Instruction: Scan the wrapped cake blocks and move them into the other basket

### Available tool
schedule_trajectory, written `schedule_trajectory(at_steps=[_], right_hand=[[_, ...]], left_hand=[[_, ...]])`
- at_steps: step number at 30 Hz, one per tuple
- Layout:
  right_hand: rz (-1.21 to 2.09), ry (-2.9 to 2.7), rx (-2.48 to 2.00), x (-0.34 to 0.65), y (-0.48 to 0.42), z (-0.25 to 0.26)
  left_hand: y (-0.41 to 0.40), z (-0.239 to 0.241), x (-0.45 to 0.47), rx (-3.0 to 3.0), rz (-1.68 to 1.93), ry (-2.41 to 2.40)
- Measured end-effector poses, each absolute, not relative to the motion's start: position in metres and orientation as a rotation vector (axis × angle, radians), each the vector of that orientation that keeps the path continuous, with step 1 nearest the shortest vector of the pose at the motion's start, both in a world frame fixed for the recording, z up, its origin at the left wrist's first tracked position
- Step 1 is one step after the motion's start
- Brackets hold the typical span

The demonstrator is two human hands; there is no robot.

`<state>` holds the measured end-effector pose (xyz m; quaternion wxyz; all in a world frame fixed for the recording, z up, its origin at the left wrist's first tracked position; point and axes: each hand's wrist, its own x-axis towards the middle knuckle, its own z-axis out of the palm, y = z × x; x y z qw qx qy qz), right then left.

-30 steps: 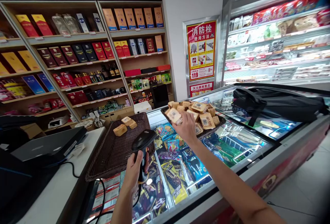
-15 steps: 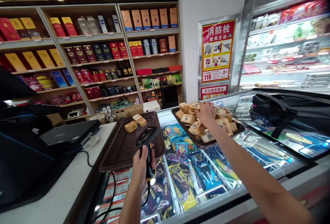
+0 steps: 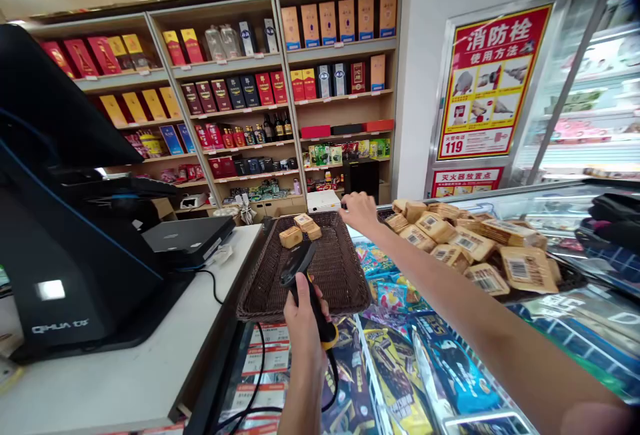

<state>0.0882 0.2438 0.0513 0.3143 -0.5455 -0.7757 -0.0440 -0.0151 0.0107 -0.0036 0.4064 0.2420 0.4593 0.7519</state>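
Observation:
My left hand (image 3: 306, 311) is wrapped around the handle of a black barcode scanner (image 3: 313, 291), its head tilted over the near part of the left wicker basket (image 3: 330, 275). Three small tan packages (image 3: 300, 229) lie together at that basket's far end. Above the basket's far right edge is my right hand (image 3: 361, 213), fingers curled; what they hold, if anything, is hidden. To its right, a second wicker basket (image 3: 570, 278) holds a heap of similar tan packages (image 3: 465, 241) with barcode labels. My right forearm passes in front of that basket.
Both baskets rest on a glass-topped freezer (image 3: 400, 368) with colourful bags inside. A white counter (image 3: 125, 381) at left bears a dark monitor (image 3: 75, 235) and a flat black device (image 3: 187, 238). The scanner's cable (image 3: 260, 368) trails below. Shelves of boxes (image 3: 230, 95) stand behind.
My right hand has left the heap in the right basket and moved left to the other basket's edge. The view has turned left. My left hand still holds the scanner.

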Motion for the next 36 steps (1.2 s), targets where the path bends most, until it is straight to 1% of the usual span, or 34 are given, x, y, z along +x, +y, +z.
schedule_trajectory(at_steps=[2, 7, 10, 14, 18, 23, 26, 30, 36], right_hand=[[0.075, -2.116, -1.467, 0.043, 0.254, 0.040], [0.301, -2.100, -1.554, -0.041, 0.283, 0.006], [0.397, -2.065, -1.586, -0.063, 0.300, -0.007], [0.448, -2.051, -1.575, -0.065, 0.312, -0.018], [0.435, -2.036, -1.602, -0.045, 0.304, -0.022], [0.402, -2.044, -1.593, 0.014, 0.269, -0.007], [0.253, -1.972, -1.427, 0.067, 0.230, -0.002], [-0.025, -1.764, -1.162, 0.135, 0.165, -0.018], [-0.115, -1.688, -1.093, 0.196, 0.097, -0.038]], left_hand=[[0.012, -0.006, -0.016, 0.596, 1.931, 1.167], [0.017, -0.015, -0.021, 0.543, 1.923, 1.238], [0.022, -0.018, -0.025, 0.502, 1.935, 1.266], [0.022, -0.015, -0.026, 0.442, 1.904, 1.276], [0.019, -0.013, -0.022, 0.473, 1.889, 1.262], [0.016, -0.012, -0.015, 0.594, 1.895, 1.177], [0.015, -0.009, -0.011, 0.657, 1.867, 1.149], [0.013, -0.005, -0.004, 0.797, 1.841, 1.131], [0.003, -0.003, 0.008, 1.174, 1.633, 1.086]])
